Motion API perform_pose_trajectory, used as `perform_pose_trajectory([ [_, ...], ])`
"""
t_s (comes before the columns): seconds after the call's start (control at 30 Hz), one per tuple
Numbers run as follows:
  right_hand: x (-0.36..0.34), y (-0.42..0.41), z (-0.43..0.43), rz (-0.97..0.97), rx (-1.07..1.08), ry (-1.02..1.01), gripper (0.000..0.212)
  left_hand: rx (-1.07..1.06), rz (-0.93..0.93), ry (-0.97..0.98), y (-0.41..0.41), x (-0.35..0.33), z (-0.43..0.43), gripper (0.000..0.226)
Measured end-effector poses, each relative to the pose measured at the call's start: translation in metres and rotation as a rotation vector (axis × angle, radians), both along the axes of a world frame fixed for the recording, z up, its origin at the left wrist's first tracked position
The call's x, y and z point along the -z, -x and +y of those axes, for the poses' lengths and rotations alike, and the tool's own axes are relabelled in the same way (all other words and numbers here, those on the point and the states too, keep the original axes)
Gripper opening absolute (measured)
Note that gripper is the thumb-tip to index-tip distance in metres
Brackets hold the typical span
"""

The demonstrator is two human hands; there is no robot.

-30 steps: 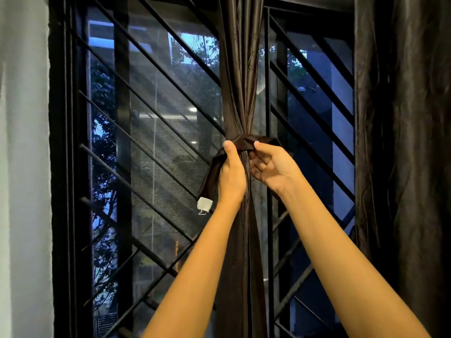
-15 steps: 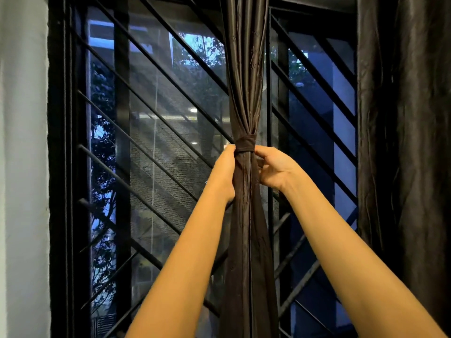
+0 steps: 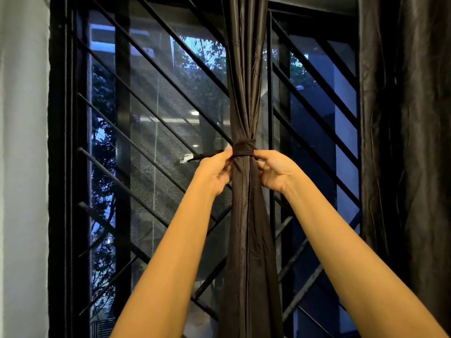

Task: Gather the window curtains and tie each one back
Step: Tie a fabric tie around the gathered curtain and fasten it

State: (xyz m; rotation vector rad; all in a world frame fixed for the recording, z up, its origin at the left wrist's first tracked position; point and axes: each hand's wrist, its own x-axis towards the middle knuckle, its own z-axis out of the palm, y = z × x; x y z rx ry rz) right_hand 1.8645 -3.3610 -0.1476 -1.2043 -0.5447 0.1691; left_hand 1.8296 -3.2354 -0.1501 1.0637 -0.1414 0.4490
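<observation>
A dark brown curtain (image 3: 245, 69) hangs gathered into a narrow bundle at the middle of the window. A matching tie-back band (image 3: 244, 148) is wrapped tight around it. My left hand (image 3: 214, 170) grips the band's left end, which sticks out to the left as a stretched strip with a white tag (image 3: 186, 158) at its tip. My right hand (image 3: 277, 170) pinches the band's right side against the bundle. A second dark curtain (image 3: 405, 142) hangs loose along the right edge.
Behind the curtain is a window with a black metal grille (image 3: 156, 118) of diagonal bars and a mesh screen. A white wall (image 3: 24, 167) borders the window on the left. Trees and a lit building show outside.
The band went from a loose wide loop to a tight wrap. My left hand has pulled the tagged end out sideways to the left; the hands now sit at either side of the bundle.
</observation>
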Motion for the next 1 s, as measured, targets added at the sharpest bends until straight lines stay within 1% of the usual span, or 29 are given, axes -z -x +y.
perform_pose_trajectory([
  [0.07,0.000,0.000,0.001,-0.009,-0.002,-0.011,0.018,0.086,-0.004,0.085,0.000,-0.002,-0.001,0.016],
  [0.13,0.001,0.000,0.002,-0.027,0.000,-0.004,0.022,0.129,-0.008,0.132,-0.001,-0.001,-0.002,0.028],
  [0.2,0.001,0.001,0.002,-0.042,0.003,0.008,0.024,0.173,-0.068,0.155,-0.004,0.002,-0.001,0.029],
  [0.27,0.001,0.001,0.002,-0.044,0.006,0.013,0.024,0.223,-0.156,0.148,-0.011,0.009,0.001,0.026],
  [0.4,-0.001,-0.001,0.000,-0.034,0.018,0.013,0.023,0.222,-0.296,0.116,-0.029,0.020,0.011,0.022],
  [0.53,0.001,-0.001,-0.004,-0.047,0.011,0.021,0.022,0.270,-0.417,0.055,-0.030,0.025,0.014,0.026],
  [0.6,0.000,-0.001,-0.005,-0.064,0.008,0.030,0.023,0.228,-0.437,0.024,-0.030,0.024,0.015,0.028],
  [0.73,-0.001,-0.002,-0.004,-0.078,0.010,0.031,0.027,0.045,-0.436,-0.078,-0.036,0.021,0.014,0.036],
  [0.83,-0.001,-0.003,-0.003,-0.064,0.005,0.023,0.027,-0.054,-0.471,-0.090,-0.042,0.021,0.005,0.036],
  [0.9,0.001,-0.002,-0.004,-0.050,-0.007,0.014,0.029,-0.075,-0.463,-0.057,-0.047,0.022,-0.002,0.039],
  [1.0,0.004,-0.002,-0.005,-0.033,-0.014,-0.018,0.028,-0.015,-0.397,-0.007,-0.055,0.025,-0.006,0.044],
])
